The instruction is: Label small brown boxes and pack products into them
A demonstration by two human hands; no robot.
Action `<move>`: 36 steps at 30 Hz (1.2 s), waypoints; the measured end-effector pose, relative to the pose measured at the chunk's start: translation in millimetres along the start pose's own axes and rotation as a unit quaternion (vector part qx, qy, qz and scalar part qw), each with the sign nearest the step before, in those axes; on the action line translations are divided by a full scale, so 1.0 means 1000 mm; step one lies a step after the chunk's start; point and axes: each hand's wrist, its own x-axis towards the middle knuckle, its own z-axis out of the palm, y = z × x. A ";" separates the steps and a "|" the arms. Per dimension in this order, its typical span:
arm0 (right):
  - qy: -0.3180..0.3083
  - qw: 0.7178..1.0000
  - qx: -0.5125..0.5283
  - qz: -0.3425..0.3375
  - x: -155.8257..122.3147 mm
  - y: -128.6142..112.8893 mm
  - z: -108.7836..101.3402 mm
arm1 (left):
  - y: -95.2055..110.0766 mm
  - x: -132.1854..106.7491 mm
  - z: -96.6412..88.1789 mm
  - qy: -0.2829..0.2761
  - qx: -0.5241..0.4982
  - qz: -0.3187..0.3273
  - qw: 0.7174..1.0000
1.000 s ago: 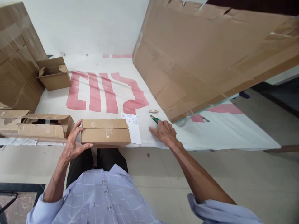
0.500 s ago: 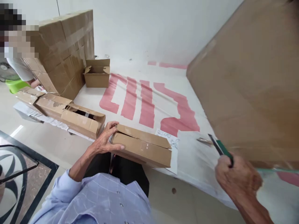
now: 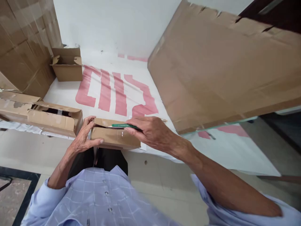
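A closed long cardboard box (image 3: 113, 140) lies at the table's front edge, with a seam running along its top. My left hand (image 3: 85, 137) grips its left end, thumb on the near side and fingers over the far corner. In my right hand (image 3: 154, 131) is a green utility knife (image 3: 123, 126), held nearly flat over the box. Its blade points left and lies along the top seam near my left hand; whether the tip is inside the gap I cannot tell. My right hand covers the box's far right part.
Left of the box sits a partly open carton (image 3: 53, 123) in a row along the edge. A small open box (image 3: 69, 72) stands behind, beside tall stacked cartons (image 3: 28, 50). A large cardboard piece (image 3: 216, 72) rises at right. White sheeting with red markings (image 3: 104, 94) covers the table.
My right hand has brought the utility knife leftward from beside the large cardboard onto the box's seam. My left hand keeps its hold. The view has turned right, and the other person is out of sight.
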 end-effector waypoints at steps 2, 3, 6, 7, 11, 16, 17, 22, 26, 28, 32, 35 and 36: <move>-0.034 0.998 -0.058 0.005 0.010 -0.006 0.000 | 0.000 0.000 0.000 0.002 0.003 0.004 1.000; -0.050 0.995 -0.083 0.008 0.014 -0.008 0.000 | 0.000 0.001 0.000 0.003 0.003 0.006 1.000; -0.075 0.988 -0.134 -0.002 0.016 -0.007 0.004 | -0.002 0.001 0.000 0.010 0.010 0.008 1.000; -0.070 0.987 -0.144 -0.007 0.011 -0.003 0.005 | -0.003 0.001 -0.001 0.009 0.013 0.007 1.000; -0.006 0.991 -0.134 0.023 -0.030 0.030 -0.002 | -0.005 0.000 -0.005 -0.001 0.011 -0.001 1.000; 0.045 0.993 -0.051 0.094 -0.093 0.080 -0.016 | 0.000 0.003 -0.011 -0.026 0.032 -0.001 0.999; 0.066 0.990 -0.036 0.122 -0.104 0.089 -0.010 | 0.002 0.004 -0.013 -0.032 0.039 -0.003 0.999; 0.091 0.942 0.001 0.323 -0.154 0.136 0.073 | 0.008 0.009 -0.015 -0.023 0.017 -0.043 0.999; 0.106 0.907 0.020 0.408 -0.160 0.153 0.123 | 0.008 0.018 -0.011 0.064 0.005 -0.103 0.993; 0.166 0.917 0.035 0.361 -0.141 0.141 0.121 | 0.009 0.025 -0.010 0.078 0.014 -0.127 0.989; 0.179 0.975 0.064 0.114 -0.079 0.083 0.088 | 0.017 0.035 -0.014 0.071 0.030 -0.155 0.985; 0.135 0.990 0.024 -0.021 -0.050 0.040 0.070 | 0.023 0.036 -0.020 0.060 0.046 -0.169 0.983; 0.137 0.989 0.004 -0.046 -0.048 0.029 0.068 | 0.024 0.035 -0.021 0.057 0.053 -0.169 0.983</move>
